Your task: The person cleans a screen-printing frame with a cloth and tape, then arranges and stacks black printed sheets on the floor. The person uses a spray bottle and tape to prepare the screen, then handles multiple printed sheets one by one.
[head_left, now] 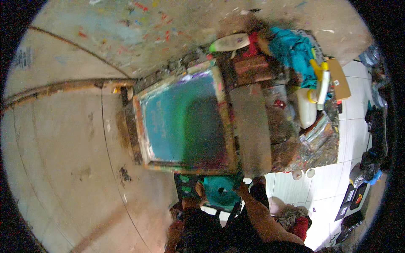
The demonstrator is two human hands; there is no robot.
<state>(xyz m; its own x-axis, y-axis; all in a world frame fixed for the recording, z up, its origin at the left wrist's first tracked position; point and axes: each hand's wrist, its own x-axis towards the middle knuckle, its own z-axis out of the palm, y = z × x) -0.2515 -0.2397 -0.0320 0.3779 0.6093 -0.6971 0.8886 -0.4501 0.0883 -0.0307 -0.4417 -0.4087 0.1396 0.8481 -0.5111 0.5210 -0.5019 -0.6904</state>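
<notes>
A screen [198, 122] fills the centre of the frame, its teal mesh darkening toward the lower right. Just below its bottom edge, in the lower centre, is a teal piece [220, 190] between the two hands — the left hand [200, 190] at its left edge, the right hand [241, 188] at its right. Both are small and blurred, so I cannot tell whether the fingers of either are clamped on it or merely touching. A brown board [252, 130] stands just right of the screen. At upper right lie a white bottle [306, 110] and a crumpled teal cloth [293, 50] — with cardboard [338, 78] beyond them.
</notes>
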